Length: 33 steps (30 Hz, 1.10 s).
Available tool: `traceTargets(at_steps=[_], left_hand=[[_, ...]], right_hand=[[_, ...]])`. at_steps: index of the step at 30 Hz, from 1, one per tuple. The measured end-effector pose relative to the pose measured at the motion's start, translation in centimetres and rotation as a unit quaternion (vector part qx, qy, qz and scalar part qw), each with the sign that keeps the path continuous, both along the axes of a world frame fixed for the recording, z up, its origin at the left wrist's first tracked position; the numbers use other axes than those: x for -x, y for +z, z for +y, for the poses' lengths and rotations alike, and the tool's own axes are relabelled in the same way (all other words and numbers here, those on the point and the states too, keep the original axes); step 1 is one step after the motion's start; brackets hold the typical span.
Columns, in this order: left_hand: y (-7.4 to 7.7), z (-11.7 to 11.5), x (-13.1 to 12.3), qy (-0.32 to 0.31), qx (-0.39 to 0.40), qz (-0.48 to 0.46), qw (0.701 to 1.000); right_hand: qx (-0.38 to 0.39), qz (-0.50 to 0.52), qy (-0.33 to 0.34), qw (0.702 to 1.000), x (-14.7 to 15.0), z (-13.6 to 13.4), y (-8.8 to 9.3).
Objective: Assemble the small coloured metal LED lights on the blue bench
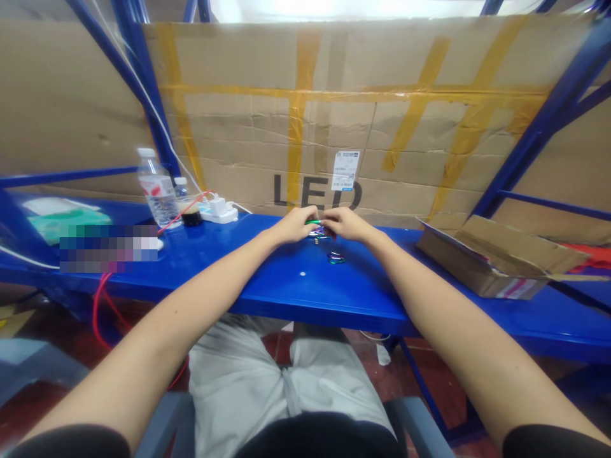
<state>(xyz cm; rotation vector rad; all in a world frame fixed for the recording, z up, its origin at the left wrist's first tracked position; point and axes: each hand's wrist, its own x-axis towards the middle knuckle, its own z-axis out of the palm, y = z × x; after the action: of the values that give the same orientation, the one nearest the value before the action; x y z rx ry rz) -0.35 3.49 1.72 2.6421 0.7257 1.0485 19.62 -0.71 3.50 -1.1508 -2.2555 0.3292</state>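
Both my arms reach forward over the blue shelf (267, 286). My left hand (294, 224) and my right hand (344, 224) meet at the middle, fingers pinched together on a small green metal clip (314, 222) held between them. Under the hands lie more small clips (317, 236), too small to make out well. Another green and blue clip (335, 257) lies on the shelf just in front of my right hand.
A large taped cardboard sheet (363, 121) marked LED stands behind. A water bottle (156, 187), a small dark bottle (189, 207) and a white power strip (219, 210) with a red cable sit at left. An open cardboard box (496, 257) rests at right.
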Motion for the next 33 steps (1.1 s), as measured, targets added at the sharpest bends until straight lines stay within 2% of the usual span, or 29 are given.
traceTargets(at_steps=[4, 8, 14, 20, 23, 26, 29, 33], left_hand=[[0.2, -0.4, -0.1, 0.027, -0.005, 0.014, 1.0], [0.5, -0.4, -0.1, 0.018, 0.005, 0.006, 1.0], [0.2, -0.4, -0.4, -0.005, -0.009, -0.036, 0.999], [0.1, -0.1, -0.4, -0.025, -0.014, -0.044, 0.999], [0.1, 0.1, -0.3, -0.019, 0.003, -0.051, 0.999], [0.1, 0.4, -0.2, 0.016, 0.042, -0.06, 0.997], [0.2, 0.6, 0.1, 0.056, 0.064, -0.063, 0.994], [0.2, 0.7, 0.4, 0.078, 0.068, -0.055, 0.993]], right_hand=[[0.002, 0.018, 0.009, 1.0, -0.3, 0.2, 0.0], [0.072, 0.083, 0.031, 0.993, -0.4, 0.4, 0.0], [0.174, 0.223, 0.055, 0.958, -0.4, 0.5, -0.7], [0.238, 0.288, 0.036, 0.927, 0.1, 0.5, -1.0], [0.221, 0.218, -0.005, 0.951, 0.3, 0.1, -0.1], [0.145, 0.045, -0.076, 0.986, -0.1, -1.1, 1.0], [0.113, -0.086, -0.059, 0.988, -1.2, -2.9, 1.5], [0.148, -0.167, -0.052, 0.973, -2.6, -4.9, 0.6]])
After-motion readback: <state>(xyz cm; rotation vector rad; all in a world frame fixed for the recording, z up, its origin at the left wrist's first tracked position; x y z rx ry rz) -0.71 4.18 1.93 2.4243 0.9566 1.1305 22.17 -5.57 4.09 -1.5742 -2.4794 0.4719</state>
